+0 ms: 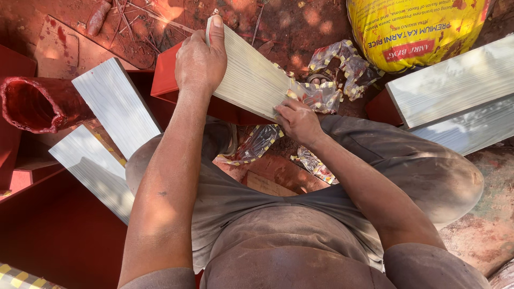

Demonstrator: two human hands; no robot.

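silvery aluminium strip (pixel 251 75) is braced across the lap, left hand (pixel 199 63) clenched around its far end, thumb up top. right hand (pixel 297 121) is pinching the clear protective film with yellow-checked edging (pixel 321 97) at the near end, so looks like the peeling step, partway in. next pull probably wants a steady grip and a low angle so the film doesn't tear. more strips (pixel 115 104) lie off the left elbow.

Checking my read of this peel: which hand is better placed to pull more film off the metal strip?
Right hand: it pinches the film at the metal strip's near end. Left hand steadies the far end.
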